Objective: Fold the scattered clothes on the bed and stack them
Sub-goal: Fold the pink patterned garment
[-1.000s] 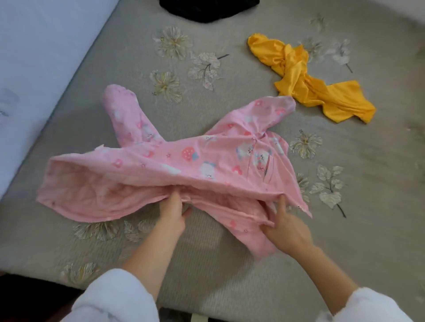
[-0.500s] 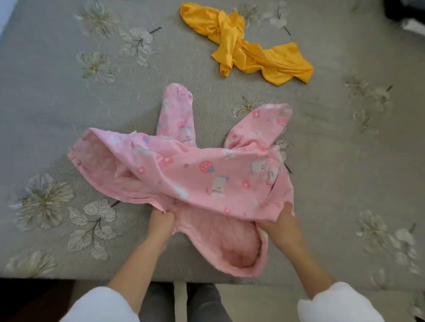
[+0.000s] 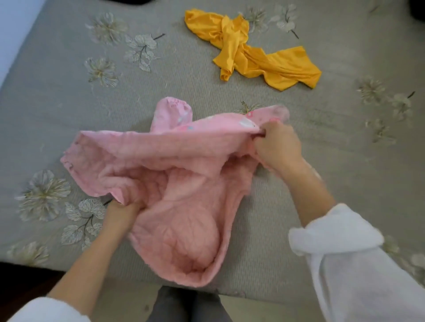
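Observation:
A pink printed baby garment lies on the grey flowered bed cover near the front edge, its plain inner side turned up and one leg hanging toward me. My left hand grips the fabric at the lower left, fingers buried in a fold. My right hand pinches the upper right edge and holds it raised above the bed. Both pink sleeves poke out behind the lifted edge. A crumpled yellow garment lies apart at the back right.
A dark piece of cloth shows at the top edge and another dark thing at the top right corner. A pale surface borders the bed on the left. The bed's front edge runs just before my legs.
My right hand has moved up and away from me, lifting the garment's right edge so the inner side now faces up. The left hand kept its grip on the lower left.

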`<state>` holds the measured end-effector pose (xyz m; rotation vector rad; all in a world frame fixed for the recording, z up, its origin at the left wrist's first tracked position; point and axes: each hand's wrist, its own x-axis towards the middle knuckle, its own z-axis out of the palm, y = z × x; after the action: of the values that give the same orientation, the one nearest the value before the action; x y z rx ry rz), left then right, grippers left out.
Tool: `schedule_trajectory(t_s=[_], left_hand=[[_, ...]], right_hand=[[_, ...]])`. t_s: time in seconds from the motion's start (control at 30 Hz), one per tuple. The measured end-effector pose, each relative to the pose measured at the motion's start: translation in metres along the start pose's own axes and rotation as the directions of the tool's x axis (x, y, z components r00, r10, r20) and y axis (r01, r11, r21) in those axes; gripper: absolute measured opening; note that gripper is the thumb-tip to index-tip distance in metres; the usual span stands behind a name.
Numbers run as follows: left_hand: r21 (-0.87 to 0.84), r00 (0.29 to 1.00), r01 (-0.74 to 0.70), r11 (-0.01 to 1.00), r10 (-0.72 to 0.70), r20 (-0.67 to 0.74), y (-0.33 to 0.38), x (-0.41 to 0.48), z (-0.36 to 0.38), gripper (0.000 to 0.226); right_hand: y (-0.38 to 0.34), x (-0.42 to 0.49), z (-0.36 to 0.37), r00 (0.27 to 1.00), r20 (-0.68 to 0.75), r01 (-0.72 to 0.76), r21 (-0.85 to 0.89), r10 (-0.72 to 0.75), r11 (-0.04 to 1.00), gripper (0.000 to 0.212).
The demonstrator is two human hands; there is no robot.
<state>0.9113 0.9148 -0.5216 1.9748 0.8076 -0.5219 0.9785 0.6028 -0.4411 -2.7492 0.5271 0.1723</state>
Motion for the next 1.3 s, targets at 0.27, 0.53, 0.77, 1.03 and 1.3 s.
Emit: schedule_trajectory(t_s=[0.27, 0.53, 0.77, 1.03, 1.3], left_hand=[[-0.173, 0.979, 0.111, 0.979, -0.138, -0.149, 0.001, 0.025, -0.010, 0.019], [-0.209, 0.954, 0.228, 0.951, -0.261, -0.150, -0.034, 0.032, -0.015, 0.024], [-0.150, 0.966, 0.045, 0.988, -0.082, -0.244, 0.036, 0.035, -0.012, 0.023], [0.088, 0.948, -0.297, 0.951, 0.304, -0.095, 0.077, 0.001, 0.026, 0.069], [0.339, 0.991, -0.112, 0.934, 0.128, -0.025, 0.029, -0.019, 0.022, 0.045]], right_hand=[[-0.024, 0.063, 0.024, 0.965, -0.228, 0.213, 0.385, -0.131, 0.898, 0.068], [0.042, -0.014, 0.144, 0.646, 0.554, -0.736, 0.634, 0.525, 0.238, 0.086], [0.034, 0.021, 0.064, 0.809, 0.193, -0.405, 0.867, 0.556, 0.289, 0.015], [0.093, -0.086, 0.026, 0.745, -0.165, -0.325, 0.757, 0.646, 0.568, 0.022], [0.103, -0.126, 0.048, 0.685, 0.255, -0.617, 0.701, 0.683, 0.358, 0.018]])
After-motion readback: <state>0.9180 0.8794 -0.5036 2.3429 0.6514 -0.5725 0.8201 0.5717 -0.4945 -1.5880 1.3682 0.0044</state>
